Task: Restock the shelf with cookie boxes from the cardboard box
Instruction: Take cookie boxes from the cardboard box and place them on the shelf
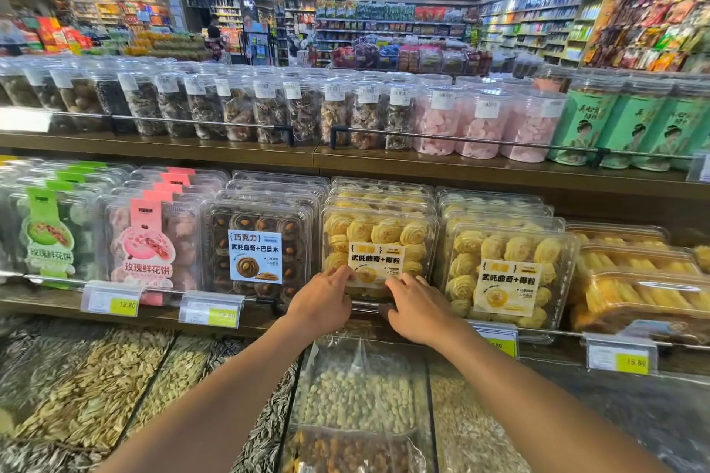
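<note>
A clear plastic box of yellow swirl cookies stands upright at the front of its row on the middle shelf, behind the metal rail. My left hand rests its fingertips on the lower left of the box's front face, beside the yellow label. My right hand touches the lower right of the same face, with its thumb down by the rail. Neither hand wraps around the box. More of the same boxes stand in the row to the right. The cardboard box is out of view.
Chocolate cookie boxes and pink pastry boxes fill the shelf to the left. Price tags hang from the rail. Jars line the shelf above. Open bins of seeds and nuts lie below my arms.
</note>
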Demonstrator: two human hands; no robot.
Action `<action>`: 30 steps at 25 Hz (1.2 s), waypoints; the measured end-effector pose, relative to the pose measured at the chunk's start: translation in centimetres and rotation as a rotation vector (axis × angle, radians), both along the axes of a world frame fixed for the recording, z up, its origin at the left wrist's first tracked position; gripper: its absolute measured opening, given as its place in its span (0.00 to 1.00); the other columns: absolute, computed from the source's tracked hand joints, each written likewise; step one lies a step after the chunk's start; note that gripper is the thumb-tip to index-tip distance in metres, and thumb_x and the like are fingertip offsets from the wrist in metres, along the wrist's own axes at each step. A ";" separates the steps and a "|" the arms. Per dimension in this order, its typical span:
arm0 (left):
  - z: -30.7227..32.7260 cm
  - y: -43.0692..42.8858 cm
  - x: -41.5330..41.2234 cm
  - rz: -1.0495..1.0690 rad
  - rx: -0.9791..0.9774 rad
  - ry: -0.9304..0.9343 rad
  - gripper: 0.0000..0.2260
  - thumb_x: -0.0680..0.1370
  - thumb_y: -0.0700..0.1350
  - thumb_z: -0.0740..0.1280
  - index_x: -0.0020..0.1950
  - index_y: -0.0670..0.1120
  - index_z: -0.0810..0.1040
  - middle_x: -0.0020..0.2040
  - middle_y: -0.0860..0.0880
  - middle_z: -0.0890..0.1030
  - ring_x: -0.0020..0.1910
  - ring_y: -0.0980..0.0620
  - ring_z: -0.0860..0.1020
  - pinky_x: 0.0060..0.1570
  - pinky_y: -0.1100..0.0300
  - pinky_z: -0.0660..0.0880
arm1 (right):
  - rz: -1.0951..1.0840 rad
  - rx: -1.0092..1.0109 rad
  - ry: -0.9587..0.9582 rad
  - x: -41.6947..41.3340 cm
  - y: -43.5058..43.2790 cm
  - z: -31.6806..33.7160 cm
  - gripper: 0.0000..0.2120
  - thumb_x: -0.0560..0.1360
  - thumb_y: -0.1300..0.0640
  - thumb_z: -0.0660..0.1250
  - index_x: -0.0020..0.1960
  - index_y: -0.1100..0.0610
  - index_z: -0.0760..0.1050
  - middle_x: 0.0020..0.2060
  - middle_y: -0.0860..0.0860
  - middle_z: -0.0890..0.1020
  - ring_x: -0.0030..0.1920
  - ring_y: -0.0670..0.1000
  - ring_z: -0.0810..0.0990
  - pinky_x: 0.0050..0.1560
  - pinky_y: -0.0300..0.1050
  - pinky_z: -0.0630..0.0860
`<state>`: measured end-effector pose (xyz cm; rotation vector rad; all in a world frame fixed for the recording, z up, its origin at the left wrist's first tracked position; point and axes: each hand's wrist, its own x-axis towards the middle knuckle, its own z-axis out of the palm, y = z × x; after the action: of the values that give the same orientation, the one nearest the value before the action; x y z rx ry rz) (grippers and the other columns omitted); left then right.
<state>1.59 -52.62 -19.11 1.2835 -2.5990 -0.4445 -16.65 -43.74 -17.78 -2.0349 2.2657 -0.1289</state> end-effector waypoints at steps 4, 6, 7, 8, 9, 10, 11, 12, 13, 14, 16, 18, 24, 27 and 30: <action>0.8 1.0 0.8 0.006 0.004 -0.027 0.18 0.80 0.44 0.63 0.70 0.53 0.69 0.68 0.50 0.74 0.59 0.45 0.79 0.50 0.48 0.81 | -0.006 -0.004 0.002 0.2 0.8 0.4 0.21 0.80 0.45 0.61 0.70 0.52 0.68 0.66 0.51 0.74 0.67 0.56 0.73 0.62 0.56 0.75; 1.4 1.8 1.4 0.000 -0.012 -0.055 0.19 0.81 0.45 0.62 0.72 0.53 0.67 0.69 0.49 0.74 0.61 0.44 0.77 0.53 0.45 0.80 | -0.007 -0.010 0.002 0.6 1.4 0.9 0.21 0.80 0.46 0.62 0.71 0.51 0.67 0.67 0.50 0.73 0.68 0.56 0.72 0.62 0.56 0.75; 1.7 2.2 1.7 -0.004 -0.019 -0.065 0.20 0.81 0.45 0.62 0.73 0.53 0.67 0.70 0.49 0.73 0.63 0.43 0.76 0.55 0.44 0.80 | -0.007 -0.008 0.006 0.9 1.6 1.1 0.21 0.80 0.46 0.62 0.71 0.51 0.66 0.68 0.50 0.73 0.68 0.55 0.72 0.62 0.56 0.75; 2.0 2.6 2.0 -0.008 -0.024 -0.077 0.21 0.82 0.45 0.61 0.75 0.53 0.66 0.71 0.49 0.73 0.65 0.43 0.76 0.57 0.44 0.79 | -0.008 -0.005 0.015 1.2 1.9 1.4 0.22 0.80 0.47 0.62 0.72 0.51 0.66 0.70 0.50 0.72 0.69 0.55 0.71 0.63 0.56 0.75; 2.3 3.2 2.5 -0.014 -0.031 -0.089 0.22 0.82 0.46 0.61 0.76 0.53 0.65 0.72 0.48 0.72 0.67 0.42 0.75 0.59 0.43 0.79 | -0.010 -0.003 0.026 1.5 2.4 1.6 0.23 0.80 0.47 0.63 0.73 0.51 0.65 0.71 0.50 0.70 0.70 0.56 0.70 0.64 0.56 0.74; 2.7 3.9 3.0 -0.019 -0.044 -0.106 0.23 0.81 0.46 0.61 0.77 0.52 0.64 0.73 0.48 0.71 0.69 0.42 0.74 0.61 0.43 0.78 | -0.014 -0.003 0.040 1.9 2.9 1.9 0.24 0.80 0.48 0.63 0.74 0.51 0.64 0.72 0.50 0.69 0.70 0.56 0.69 0.64 0.56 0.74; 3.0 4.6 3.6 -0.023 -0.062 -0.119 0.25 0.81 0.46 0.61 0.78 0.52 0.63 0.74 0.47 0.71 0.70 0.42 0.72 0.63 0.42 0.77 | -0.019 -0.005 0.051 2.3 3.6 2.1 0.25 0.80 0.49 0.63 0.74 0.51 0.64 0.73 0.51 0.68 0.71 0.56 0.69 0.65 0.56 0.73; 3.4 5.3 4.2 -0.025 -0.079 -0.131 0.26 0.81 0.47 0.62 0.79 0.52 0.62 0.75 0.47 0.70 0.72 0.42 0.71 0.66 0.41 0.75 | -0.026 -0.014 0.061 2.7 4.4 2.4 0.25 0.79 0.49 0.63 0.75 0.51 0.63 0.73 0.51 0.67 0.71 0.56 0.68 0.65 0.56 0.73; 3.6 6.2 4.8 -0.030 -0.095 -0.136 0.27 0.81 0.48 0.62 0.80 0.52 0.61 0.77 0.47 0.68 0.74 0.42 0.69 0.68 0.41 0.74 | -0.032 -0.028 0.067 3.1 5.1 2.6 0.26 0.79 0.49 0.63 0.75 0.51 0.63 0.74 0.50 0.67 0.71 0.56 0.68 0.66 0.55 0.72; 3.9 7.1 5.5 -0.034 -0.111 -0.136 0.28 0.81 0.49 0.62 0.81 0.52 0.60 0.79 0.47 0.67 0.77 0.42 0.66 0.70 0.40 0.72 | -0.039 -0.046 0.070 3.5 6.0 2.9 0.26 0.79 0.49 0.63 0.76 0.51 0.63 0.74 0.50 0.66 0.72 0.56 0.67 0.67 0.55 0.72; 4.3 8.6 6.7 -0.048 -0.147 -0.129 0.29 0.82 0.50 0.62 0.82 0.53 0.57 0.81 0.48 0.63 0.80 0.43 0.62 0.73 0.40 0.69 | -0.050 -0.095 0.072 4.3 7.7 3.4 0.28 0.79 0.49 0.63 0.77 0.50 0.62 0.75 0.49 0.65 0.73 0.56 0.66 0.69 0.55 0.70; 4.5 10.2 7.8 -0.062 -0.188 -0.114 0.30 0.83 0.50 0.62 0.83 0.53 0.54 0.83 0.49 0.59 0.83 0.44 0.57 0.77 0.41 0.65 | -0.067 -0.142 0.080 5.1 9.7 4.0 0.29 0.79 0.49 0.63 0.78 0.49 0.60 0.76 0.49 0.64 0.74 0.55 0.64 0.71 0.55 0.69; 5.2 15.7 9.2 -0.127 -0.287 -0.052 0.31 0.83 0.53 0.63 0.83 0.53 0.53 0.85 0.50 0.53 0.85 0.46 0.48 0.81 0.43 0.54 | -0.190 -0.235 0.160 6.9 17.4 5.1 0.31 0.79 0.48 0.65 0.78 0.50 0.60 0.79 0.51 0.60 0.78 0.55 0.60 0.75 0.59 0.64; 6.0 18.3 8.7 -0.173 -0.289 -0.025 0.31 0.84 0.53 0.63 0.83 0.53 0.53 0.85 0.49 0.53 0.85 0.46 0.48 0.81 0.44 0.53 | -0.205 -0.267 0.218 6.5 21.1 5.9 0.31 0.77 0.48 0.67 0.78 0.49 0.63 0.78 0.50 0.61 0.77 0.54 0.61 0.75 0.57 0.64; 6.8 20.3 7.8 -0.205 -0.312 -0.025 0.32 0.83 0.54 0.64 0.84 0.53 0.53 0.85 0.49 0.52 0.85 0.46 0.48 0.81 0.44 0.52 | -0.244 -0.275 0.265 5.3 23.6 7.1 0.31 0.77 0.48 0.67 0.78 0.48 0.62 0.78 0.50 0.62 0.78 0.54 0.60 0.75 0.56 0.63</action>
<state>9.41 -32.36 -12.32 0.9324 -2.6963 -0.0473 -11.33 -20.16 -10.64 -1.9883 2.7973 -0.2104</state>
